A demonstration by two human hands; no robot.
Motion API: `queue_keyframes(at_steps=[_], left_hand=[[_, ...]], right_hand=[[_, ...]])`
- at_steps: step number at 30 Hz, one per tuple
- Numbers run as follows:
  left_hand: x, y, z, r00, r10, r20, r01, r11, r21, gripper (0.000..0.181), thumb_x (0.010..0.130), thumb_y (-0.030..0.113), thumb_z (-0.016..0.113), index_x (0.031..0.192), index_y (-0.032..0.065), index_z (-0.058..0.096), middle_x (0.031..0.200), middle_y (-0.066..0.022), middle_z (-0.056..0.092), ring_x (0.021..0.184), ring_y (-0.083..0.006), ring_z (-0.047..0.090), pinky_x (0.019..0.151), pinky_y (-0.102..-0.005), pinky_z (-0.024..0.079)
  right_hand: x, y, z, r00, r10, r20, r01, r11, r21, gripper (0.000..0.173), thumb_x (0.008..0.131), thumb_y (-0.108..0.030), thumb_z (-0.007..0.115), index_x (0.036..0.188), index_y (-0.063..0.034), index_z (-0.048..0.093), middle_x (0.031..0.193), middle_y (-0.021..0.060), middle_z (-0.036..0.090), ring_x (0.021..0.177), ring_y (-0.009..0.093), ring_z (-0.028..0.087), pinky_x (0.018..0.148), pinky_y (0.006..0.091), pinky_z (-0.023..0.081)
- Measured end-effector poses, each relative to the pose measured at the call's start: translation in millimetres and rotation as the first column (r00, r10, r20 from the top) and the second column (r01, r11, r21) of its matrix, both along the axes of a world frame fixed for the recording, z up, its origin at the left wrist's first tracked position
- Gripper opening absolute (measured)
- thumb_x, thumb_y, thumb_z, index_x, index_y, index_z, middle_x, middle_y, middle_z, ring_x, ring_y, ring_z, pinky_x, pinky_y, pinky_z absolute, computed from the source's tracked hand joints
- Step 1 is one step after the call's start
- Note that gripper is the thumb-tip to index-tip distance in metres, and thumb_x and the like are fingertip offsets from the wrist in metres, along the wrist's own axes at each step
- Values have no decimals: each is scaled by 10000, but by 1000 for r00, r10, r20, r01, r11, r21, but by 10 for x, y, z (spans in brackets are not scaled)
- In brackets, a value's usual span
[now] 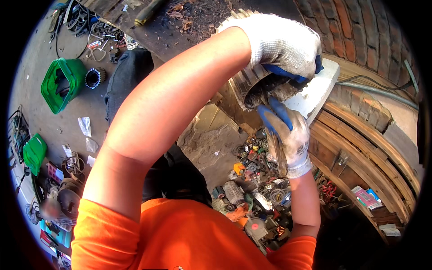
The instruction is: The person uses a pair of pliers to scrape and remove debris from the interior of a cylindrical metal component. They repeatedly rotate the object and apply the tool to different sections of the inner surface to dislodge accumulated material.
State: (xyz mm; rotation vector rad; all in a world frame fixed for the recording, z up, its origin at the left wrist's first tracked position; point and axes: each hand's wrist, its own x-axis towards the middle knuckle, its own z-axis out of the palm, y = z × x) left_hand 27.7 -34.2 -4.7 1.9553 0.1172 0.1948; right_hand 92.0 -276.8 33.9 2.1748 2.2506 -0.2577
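My left hand [287,44], in a white knit glove with blue coating, grips the top of a finned metal motor housing [239,88]. The housing lies tilted with its round opening towards me, and its dark inside is partly shaded. My right hand [292,135], gloved alike, is closed around a worn flat metal tool [280,155]. The tool's rear end sticks out below the palm, while its front reaches towards the opening and is mostly hidden by the fingers. Beside the housing is a white block [322,87], partly covered by my left hand.
A debris-strewn workbench [145,37] holds a yellow-ended tool handle [141,20]. Motor parts and scrap [260,192] cover the floor below. Stacked timber [364,148] and a brick wall [364,33] bound the right side. A green bin [77,74] and ring-shaped part [95,78] stand left.
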Motion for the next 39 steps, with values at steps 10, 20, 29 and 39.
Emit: queue_keyframes(at_steps=[10,20,29,39], left_hand=[[-30,-56,7,1000,11,14,-11,1000,22,419,802,341,758,1103,51,786,968,-200,760,881,-337,741,826,-407,579],[-67,-39,20,999,36,-23,-36,999,9,422,804,339,761,1117,56,787,993,-186,771,898,-323,749,833,-411,589],[-16,-22,-30,1000,-9,18,10,1000,-9,399,813,292,770,1141,66,782,1007,-186,770,919,-327,747,852,-402,586],[-16,18,-11,999,-41,3,41,997,-58,386,816,283,762,1106,29,776,978,-191,765,895,-314,742,832,-405,577]], right_hand=[[-66,2,-142,967,-187,-174,201,977,68,407,857,-118,708,1262,-88,723,1153,191,708,950,403,683,860,466,572],[-348,-279,-181,352,-442,-825,816,577,38,391,1027,-152,687,1319,102,633,1240,177,719,961,209,742,857,340,620],[-145,-43,153,981,-152,-117,157,987,37,359,883,-134,759,1232,-48,752,1236,184,721,1102,359,698,971,440,556],[-7,166,176,999,54,-5,-54,998,-32,474,786,-162,732,1259,-166,742,1178,112,714,986,299,691,869,417,553]])
